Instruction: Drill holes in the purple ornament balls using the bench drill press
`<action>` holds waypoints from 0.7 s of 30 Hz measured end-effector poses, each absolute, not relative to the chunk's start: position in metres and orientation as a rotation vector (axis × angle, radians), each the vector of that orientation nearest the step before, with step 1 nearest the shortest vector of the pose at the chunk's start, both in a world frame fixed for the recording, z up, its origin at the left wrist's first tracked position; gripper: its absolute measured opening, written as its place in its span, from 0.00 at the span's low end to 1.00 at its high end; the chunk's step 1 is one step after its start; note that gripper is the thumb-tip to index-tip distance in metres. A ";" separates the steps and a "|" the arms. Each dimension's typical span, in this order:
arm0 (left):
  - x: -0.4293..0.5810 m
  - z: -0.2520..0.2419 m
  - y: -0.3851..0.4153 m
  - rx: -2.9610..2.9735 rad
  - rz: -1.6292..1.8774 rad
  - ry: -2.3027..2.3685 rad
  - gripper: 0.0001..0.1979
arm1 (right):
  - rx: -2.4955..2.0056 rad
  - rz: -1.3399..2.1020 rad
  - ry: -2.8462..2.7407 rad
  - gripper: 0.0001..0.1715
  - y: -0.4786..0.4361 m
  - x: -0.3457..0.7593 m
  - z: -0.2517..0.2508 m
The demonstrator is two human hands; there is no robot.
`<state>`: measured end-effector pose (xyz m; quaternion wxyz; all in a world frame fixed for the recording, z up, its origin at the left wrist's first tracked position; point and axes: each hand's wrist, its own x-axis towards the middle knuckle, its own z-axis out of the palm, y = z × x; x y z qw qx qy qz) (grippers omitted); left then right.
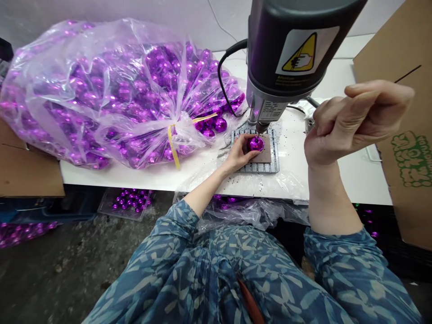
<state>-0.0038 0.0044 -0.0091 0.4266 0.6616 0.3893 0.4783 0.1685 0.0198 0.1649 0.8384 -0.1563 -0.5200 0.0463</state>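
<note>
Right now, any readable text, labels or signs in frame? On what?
Warning sticker on the drill press head: yellow triangle with a hand pictogram; print beneath too small to read.
Silver plate below it: blurred, unreadable.
Cardboard box: green bubble lettering, not legible.
Purple bauble in the left hand: no print visible.
Nothing readable word for word.

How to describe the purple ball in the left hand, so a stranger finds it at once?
Find the drill press on the white table and follow its bit down. There the left hand holds one purple ball on a brown pad. It alone sits under the bit, apart from the bagged heap.
</note>
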 end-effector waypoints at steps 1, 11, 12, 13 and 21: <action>-0.004 -0.009 0.004 1.656 1.194 0.977 0.32 | -0.317 0.084 -1.095 0.21 0.021 0.169 0.162; -0.003 -0.003 0.003 1.655 1.195 0.912 0.34 | -0.285 0.010 -1.073 0.21 0.033 0.173 0.140; -0.003 -0.003 0.003 1.655 1.197 0.913 0.33 | -0.284 0.005 -1.075 0.21 0.033 0.173 0.140; -0.003 -0.003 0.003 1.655 1.195 0.912 0.33 | -0.278 -0.001 -1.081 0.21 0.033 0.173 0.140; -0.002 -0.003 0.002 1.596 1.191 0.896 0.35 | -0.234 -0.011 -1.200 0.21 0.022 0.171 0.136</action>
